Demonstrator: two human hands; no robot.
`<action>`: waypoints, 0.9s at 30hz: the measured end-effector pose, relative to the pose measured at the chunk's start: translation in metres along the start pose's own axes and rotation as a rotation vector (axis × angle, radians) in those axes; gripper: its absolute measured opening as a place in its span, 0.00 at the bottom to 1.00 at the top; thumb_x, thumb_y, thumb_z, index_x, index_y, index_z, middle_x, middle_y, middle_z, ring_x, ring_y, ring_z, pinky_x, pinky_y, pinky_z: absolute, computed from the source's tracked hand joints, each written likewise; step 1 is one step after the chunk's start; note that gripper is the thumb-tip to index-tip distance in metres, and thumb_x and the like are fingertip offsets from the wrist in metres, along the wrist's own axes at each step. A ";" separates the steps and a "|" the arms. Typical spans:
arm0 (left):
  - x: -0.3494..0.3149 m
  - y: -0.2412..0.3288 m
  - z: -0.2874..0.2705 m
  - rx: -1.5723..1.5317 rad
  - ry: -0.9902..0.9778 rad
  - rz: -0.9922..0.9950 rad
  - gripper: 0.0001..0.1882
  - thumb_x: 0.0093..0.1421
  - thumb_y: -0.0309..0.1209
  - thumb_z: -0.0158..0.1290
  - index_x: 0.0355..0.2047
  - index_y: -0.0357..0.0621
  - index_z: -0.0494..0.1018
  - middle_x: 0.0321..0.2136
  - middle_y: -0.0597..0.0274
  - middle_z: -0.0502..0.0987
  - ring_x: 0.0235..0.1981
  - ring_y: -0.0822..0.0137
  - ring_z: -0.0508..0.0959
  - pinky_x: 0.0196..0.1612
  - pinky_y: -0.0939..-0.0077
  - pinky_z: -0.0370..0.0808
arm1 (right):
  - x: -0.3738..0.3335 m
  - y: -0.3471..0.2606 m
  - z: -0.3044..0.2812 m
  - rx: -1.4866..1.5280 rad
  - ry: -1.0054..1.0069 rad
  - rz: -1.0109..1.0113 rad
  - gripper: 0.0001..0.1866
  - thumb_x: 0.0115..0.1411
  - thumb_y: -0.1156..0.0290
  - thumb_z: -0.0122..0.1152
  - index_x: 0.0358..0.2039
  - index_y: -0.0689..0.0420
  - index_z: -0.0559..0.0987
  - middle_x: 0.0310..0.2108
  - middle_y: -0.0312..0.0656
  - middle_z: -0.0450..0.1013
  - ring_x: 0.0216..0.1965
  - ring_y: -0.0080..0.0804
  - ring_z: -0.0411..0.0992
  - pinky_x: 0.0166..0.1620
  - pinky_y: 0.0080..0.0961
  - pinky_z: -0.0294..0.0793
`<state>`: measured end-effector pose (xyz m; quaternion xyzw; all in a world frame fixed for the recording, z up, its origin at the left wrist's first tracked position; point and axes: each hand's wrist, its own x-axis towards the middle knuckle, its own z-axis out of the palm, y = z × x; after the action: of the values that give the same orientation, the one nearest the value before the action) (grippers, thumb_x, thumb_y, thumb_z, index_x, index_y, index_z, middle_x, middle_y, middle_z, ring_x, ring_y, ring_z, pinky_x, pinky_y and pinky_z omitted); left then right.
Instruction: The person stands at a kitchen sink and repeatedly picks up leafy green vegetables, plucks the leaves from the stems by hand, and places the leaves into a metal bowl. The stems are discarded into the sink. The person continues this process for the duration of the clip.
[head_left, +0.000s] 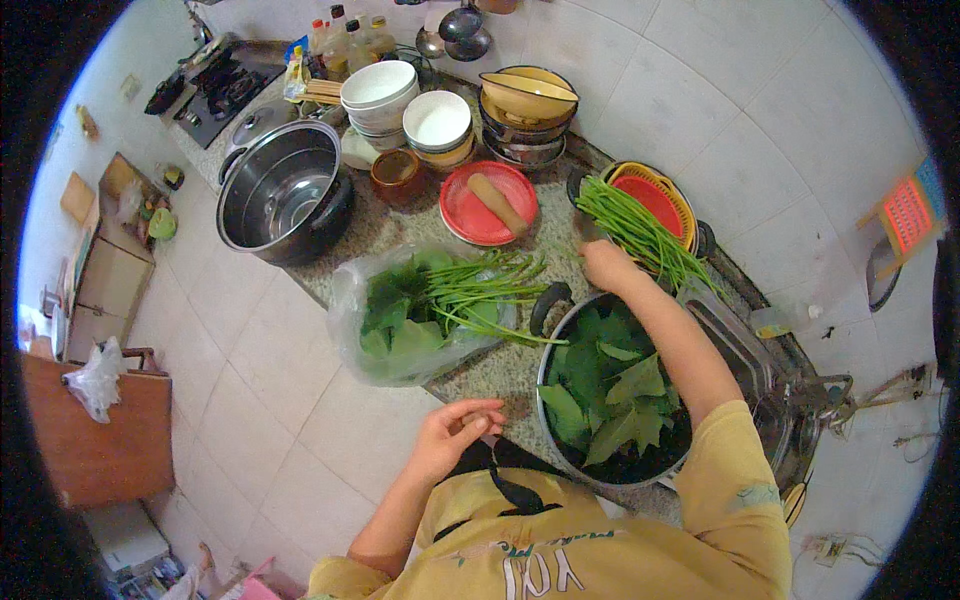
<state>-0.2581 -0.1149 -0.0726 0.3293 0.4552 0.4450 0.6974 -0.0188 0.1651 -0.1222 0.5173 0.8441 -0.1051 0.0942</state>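
Head view: right hand [607, 266] grasps green stalks [640, 232].

Speckled counter [500, 365] carries pots [285, 190], bowls [437, 122], bagged greens [410, 315]

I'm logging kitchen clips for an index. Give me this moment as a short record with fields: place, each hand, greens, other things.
place: speckled stone counter beside a white tiled floor
right hand: closed around a bunch of long green stems, over a yellow basket
left hand: empty, fingers curled, at the counter's edge
greens: leaves fill a dark pot; leafy stalks lie on a clear plastic bag
other things: steel pot, red plate, stacked bowls
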 end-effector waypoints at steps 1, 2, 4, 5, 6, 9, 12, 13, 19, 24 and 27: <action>-0.001 -0.001 -0.001 0.003 0.003 0.003 0.15 0.55 0.29 0.48 0.42 0.34 0.68 0.33 0.56 0.74 0.34 0.67 0.74 0.41 0.74 0.70 | 0.008 -0.009 0.000 -0.040 -0.095 0.023 0.11 0.46 0.75 0.48 0.30 0.63 0.76 0.32 0.54 0.72 0.35 0.48 0.71 0.38 0.39 0.71; -0.002 -0.003 -0.003 0.006 0.006 0.006 0.15 0.56 0.28 0.48 0.42 0.34 0.68 0.33 0.56 0.74 0.34 0.67 0.74 0.41 0.74 0.70 | 0.015 -0.018 -0.001 -0.080 -0.189 0.046 0.11 0.47 0.75 0.48 0.30 0.62 0.76 0.33 0.53 0.72 0.35 0.47 0.71 0.38 0.39 0.71; -0.006 -0.009 -0.007 0.006 0.030 -0.004 0.14 0.56 0.28 0.47 0.42 0.35 0.68 0.33 0.56 0.74 0.34 0.67 0.74 0.41 0.74 0.70 | 0.033 -0.024 0.012 -0.134 -0.304 0.102 0.11 0.48 0.74 0.49 0.32 0.61 0.76 0.37 0.51 0.71 0.38 0.45 0.71 0.38 0.38 0.71; -0.008 -0.011 -0.009 -0.016 0.047 0.000 0.14 0.55 0.28 0.47 0.42 0.35 0.68 0.33 0.56 0.74 0.34 0.66 0.74 0.41 0.74 0.70 | 0.044 -0.019 0.022 -0.146 -0.312 0.107 0.11 0.48 0.75 0.49 0.33 0.62 0.76 0.37 0.52 0.71 0.37 0.45 0.71 0.38 0.37 0.71; -0.011 -0.012 -0.011 -0.039 0.065 -0.002 0.14 0.55 0.28 0.48 0.41 0.35 0.69 0.33 0.56 0.74 0.34 0.66 0.74 0.41 0.74 0.70 | 0.048 -0.021 0.025 -0.155 -0.326 0.112 0.11 0.48 0.75 0.49 0.33 0.62 0.75 0.37 0.52 0.71 0.37 0.46 0.71 0.37 0.36 0.71; -0.016 -0.019 -0.020 -0.082 0.142 0.022 0.13 0.55 0.27 0.48 0.40 0.35 0.69 0.32 0.56 0.74 0.33 0.67 0.74 0.40 0.73 0.71 | 0.056 -0.025 0.029 -0.188 -0.345 0.087 0.11 0.48 0.75 0.50 0.32 0.62 0.75 0.35 0.52 0.71 0.35 0.46 0.71 0.36 0.36 0.71; -0.016 -0.022 -0.028 -0.063 0.198 0.054 0.12 0.54 0.26 0.48 0.39 0.35 0.70 0.31 0.55 0.75 0.31 0.67 0.75 0.39 0.74 0.71 | 0.047 -0.024 0.025 -0.182 -0.211 0.025 0.10 0.46 0.71 0.53 0.29 0.61 0.76 0.32 0.50 0.72 0.33 0.46 0.72 0.36 0.37 0.72; -0.015 -0.023 -0.029 -0.071 0.190 0.063 0.12 0.54 0.26 0.48 0.39 0.35 0.70 0.31 0.55 0.75 0.31 0.67 0.75 0.39 0.73 0.71 | 0.041 -0.025 0.020 -0.174 -0.139 0.000 0.10 0.45 0.70 0.53 0.28 0.60 0.76 0.31 0.49 0.73 0.33 0.45 0.72 0.36 0.38 0.72; 0.001 -0.013 -0.018 -0.063 0.117 0.049 0.12 0.55 0.25 0.48 0.40 0.34 0.69 0.31 0.56 0.75 0.31 0.67 0.75 0.39 0.74 0.71 | -0.044 -0.033 -0.098 -0.007 0.265 -0.053 0.08 0.42 0.69 0.52 0.23 0.60 0.72 0.25 0.52 0.71 0.28 0.48 0.71 0.33 0.41 0.70; 0.011 -0.010 -0.005 -0.050 0.001 -0.009 0.13 0.56 0.25 0.46 0.42 0.34 0.68 0.33 0.57 0.74 0.34 0.70 0.74 0.41 0.78 0.70 | -0.048 0.015 -0.131 -0.034 0.460 0.013 0.06 0.45 0.70 0.52 0.23 0.59 0.72 0.26 0.48 0.71 0.30 0.45 0.70 0.34 0.39 0.69; 0.011 -0.009 -0.001 -0.036 -0.023 -0.003 0.13 0.57 0.26 0.46 0.42 0.35 0.68 0.33 0.57 0.74 0.34 0.70 0.73 0.41 0.78 0.69 | -0.035 0.043 -0.114 -0.017 0.514 0.106 0.06 0.46 0.70 0.53 0.24 0.58 0.74 0.27 0.47 0.71 0.31 0.45 0.69 0.35 0.39 0.68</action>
<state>-0.2538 -0.1086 -0.0846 0.3210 0.4395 0.4485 0.7090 0.0298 0.1855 -0.0064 0.5696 0.8129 0.0421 -0.1138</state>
